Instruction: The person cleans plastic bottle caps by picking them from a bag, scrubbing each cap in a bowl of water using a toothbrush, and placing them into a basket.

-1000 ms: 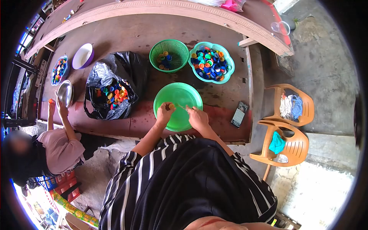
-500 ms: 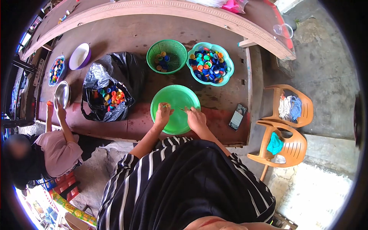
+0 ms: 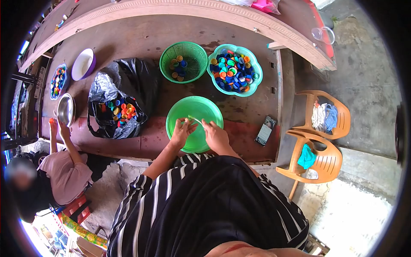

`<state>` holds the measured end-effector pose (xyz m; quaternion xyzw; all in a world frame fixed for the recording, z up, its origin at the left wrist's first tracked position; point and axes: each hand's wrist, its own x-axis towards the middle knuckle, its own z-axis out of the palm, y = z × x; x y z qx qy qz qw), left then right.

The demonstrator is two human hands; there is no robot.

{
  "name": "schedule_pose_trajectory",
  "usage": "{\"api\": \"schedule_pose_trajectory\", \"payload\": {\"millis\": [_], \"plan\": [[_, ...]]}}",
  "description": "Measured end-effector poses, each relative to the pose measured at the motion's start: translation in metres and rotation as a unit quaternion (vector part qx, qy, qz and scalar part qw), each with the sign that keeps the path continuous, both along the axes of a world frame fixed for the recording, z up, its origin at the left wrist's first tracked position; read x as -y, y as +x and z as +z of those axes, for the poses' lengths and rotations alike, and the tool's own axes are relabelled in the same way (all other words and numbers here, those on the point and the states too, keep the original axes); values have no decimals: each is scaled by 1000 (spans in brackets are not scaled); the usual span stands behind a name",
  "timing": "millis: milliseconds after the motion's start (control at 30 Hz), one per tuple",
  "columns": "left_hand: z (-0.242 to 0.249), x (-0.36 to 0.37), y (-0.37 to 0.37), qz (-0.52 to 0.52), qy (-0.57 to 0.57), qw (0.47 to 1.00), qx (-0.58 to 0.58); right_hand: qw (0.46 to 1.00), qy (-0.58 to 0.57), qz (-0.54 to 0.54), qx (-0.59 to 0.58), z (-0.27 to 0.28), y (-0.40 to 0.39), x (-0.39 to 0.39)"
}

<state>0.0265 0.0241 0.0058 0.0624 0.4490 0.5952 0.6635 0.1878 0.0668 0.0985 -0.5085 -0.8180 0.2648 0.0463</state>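
A light green basin (image 3: 195,105) stands at the table's front edge, and both my hands are over it. My left hand (image 3: 181,132) is closed round a small item, pale or yellowish, too small to name. Opposite it, my right hand (image 3: 214,135) pinches a thin, light-coloured tool whose tip points towards my left fingers. Behind the basin are a green mesh basket (image 3: 197,64) with several bottle caps in it and a turquoise scalloped basket (image 3: 256,81) full of coloured caps.
To the left lies a black plastic bag (image 3: 143,81) holding caps. Farther left are a purple-white bowl (image 3: 84,64), a metal bowl (image 3: 66,109) and a small basket of caps (image 3: 58,81), near a seated person (image 3: 64,171). A phone (image 3: 266,130) lies right; orange chairs (image 3: 338,111) stand beyond.
My hands have shifted slightly and the thin tool shows more clearly between them. The person on the left has moved their hands slightly down, away from the metal bowl.
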Motion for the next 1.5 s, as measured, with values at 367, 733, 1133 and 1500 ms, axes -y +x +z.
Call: {"api": "schedule_pose_trajectory", "payload": {"millis": [367, 733, 1133, 1500], "plan": [[-3, -8, -10, -21, -38, 982, -184, 998, 5, 51, -39, 5, 0, -6], [23, -8, -12, -72, 16, 892, -446, 999, 24, -2, -48, 20, 14, -4], [31, 4, -16, -100, 24, 866, -488, 997, 56, 41, 40, 3, 11, 4], [30, 14, -15, -82, 51, 858, -504, 999, -12, 46, -18, 20, 19, 19]]}}
